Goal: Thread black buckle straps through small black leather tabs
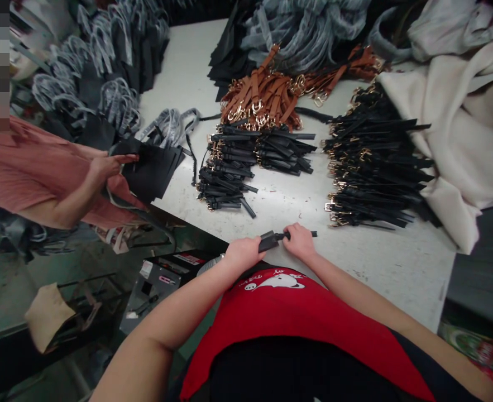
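Close to my body, at the table's near edge, I hold a short black strap [268, 241] between both hands. My left hand [244, 252] is closed on its wide, flat end. My right hand [300, 241] pinches the narrower part, and a thin tip sticks out to the right past the fingers. Just beyond my hands lies a pile of black straps with gold-coloured buckles [227, 167]. To the right is a larger stack of black buckled straps [372, 167]. Brown straps with gold-coloured metal clasps [263, 97] lie farther back.
On the left a co-worker in a pink shirt [53, 173] holds black flat pieces [149, 167]. Plastic-wrapped handles [309, 28] are heaped at the back of the white table [288, 201]. Cream cloth [472, 128] covers the right side. A dark machine box [158, 285] stands below, left.
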The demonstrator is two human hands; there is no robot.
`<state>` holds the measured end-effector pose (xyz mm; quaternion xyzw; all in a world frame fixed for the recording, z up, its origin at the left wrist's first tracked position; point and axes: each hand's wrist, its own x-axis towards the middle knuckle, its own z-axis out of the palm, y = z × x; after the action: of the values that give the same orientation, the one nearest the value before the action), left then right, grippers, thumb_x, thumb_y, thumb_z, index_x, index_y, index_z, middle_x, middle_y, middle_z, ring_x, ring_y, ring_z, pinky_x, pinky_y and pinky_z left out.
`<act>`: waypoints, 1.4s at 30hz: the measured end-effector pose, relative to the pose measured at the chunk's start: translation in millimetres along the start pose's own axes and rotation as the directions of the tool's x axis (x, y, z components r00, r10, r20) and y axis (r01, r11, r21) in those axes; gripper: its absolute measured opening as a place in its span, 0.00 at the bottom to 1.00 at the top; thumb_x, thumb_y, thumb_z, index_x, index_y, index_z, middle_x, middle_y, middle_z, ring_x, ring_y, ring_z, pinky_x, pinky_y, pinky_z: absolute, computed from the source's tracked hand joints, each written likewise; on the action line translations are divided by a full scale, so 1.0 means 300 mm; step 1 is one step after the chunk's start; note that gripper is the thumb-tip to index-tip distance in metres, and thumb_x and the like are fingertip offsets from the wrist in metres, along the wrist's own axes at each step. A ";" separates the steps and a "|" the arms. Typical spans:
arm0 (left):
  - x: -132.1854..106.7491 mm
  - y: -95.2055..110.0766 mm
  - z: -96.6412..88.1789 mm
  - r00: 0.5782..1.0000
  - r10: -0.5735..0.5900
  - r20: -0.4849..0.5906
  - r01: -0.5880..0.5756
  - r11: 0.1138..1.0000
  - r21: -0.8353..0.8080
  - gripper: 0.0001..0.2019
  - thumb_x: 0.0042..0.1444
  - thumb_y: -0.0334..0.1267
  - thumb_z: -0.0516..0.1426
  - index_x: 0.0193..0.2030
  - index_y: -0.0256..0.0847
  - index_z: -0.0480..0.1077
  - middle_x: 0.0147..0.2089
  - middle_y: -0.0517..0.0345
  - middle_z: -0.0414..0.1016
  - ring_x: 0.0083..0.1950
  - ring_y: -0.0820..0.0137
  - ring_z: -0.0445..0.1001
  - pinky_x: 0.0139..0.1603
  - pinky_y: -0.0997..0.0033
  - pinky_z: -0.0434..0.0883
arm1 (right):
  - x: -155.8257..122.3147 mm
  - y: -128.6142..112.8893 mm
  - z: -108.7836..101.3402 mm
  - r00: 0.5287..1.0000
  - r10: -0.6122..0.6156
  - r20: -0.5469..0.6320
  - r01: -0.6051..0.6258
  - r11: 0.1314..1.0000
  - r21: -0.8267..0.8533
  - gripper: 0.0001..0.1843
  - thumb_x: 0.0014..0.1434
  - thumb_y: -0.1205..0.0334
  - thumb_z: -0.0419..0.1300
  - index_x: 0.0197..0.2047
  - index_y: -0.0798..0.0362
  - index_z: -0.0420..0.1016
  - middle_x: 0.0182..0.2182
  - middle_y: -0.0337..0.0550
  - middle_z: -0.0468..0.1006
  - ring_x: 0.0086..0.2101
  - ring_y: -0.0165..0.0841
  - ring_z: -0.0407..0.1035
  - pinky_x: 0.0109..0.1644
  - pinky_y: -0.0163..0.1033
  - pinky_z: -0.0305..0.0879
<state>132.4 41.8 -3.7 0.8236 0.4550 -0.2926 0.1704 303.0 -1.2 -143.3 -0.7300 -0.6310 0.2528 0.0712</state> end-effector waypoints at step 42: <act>0.027 0.017 -0.039 0.997 -0.007 0.082 0.005 1.000 0.028 0.20 0.55 0.52 0.49 0.47 0.42 0.65 0.41 0.50 0.76 0.42 0.60 0.75 0.40 0.64 0.70 | 0.010 0.146 -0.070 0.940 -0.316 0.129 0.305 0.947 0.097 0.15 0.55 0.64 0.55 0.47 0.52 0.69 0.42 0.45 0.70 0.41 0.33 0.64 0.45 0.36 0.57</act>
<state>143.9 50.8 0.2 0.8118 0.4461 -0.3329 0.1767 351.8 -2.2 -144.5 -0.5980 -0.7318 0.3136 0.0921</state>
